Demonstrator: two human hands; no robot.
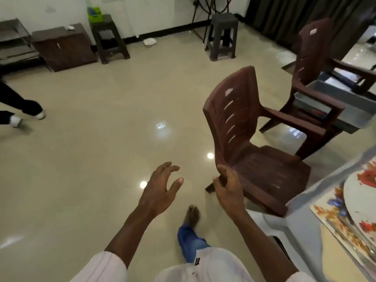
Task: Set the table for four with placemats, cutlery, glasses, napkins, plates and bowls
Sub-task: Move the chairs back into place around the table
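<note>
head view, left hand (160, 188) fingers spread wide, right hand (228, 189) gripping brown chair (234, 123), its sticker (228, 91) unreadable

The plastic chair (240, 123) at my right hand (227, 190) is reddish brown. Right of it, the placemat (329, 212) shows orange, red and blue flowers on white. Under my left hand (160, 190), beige floor (101, 159).
</note>
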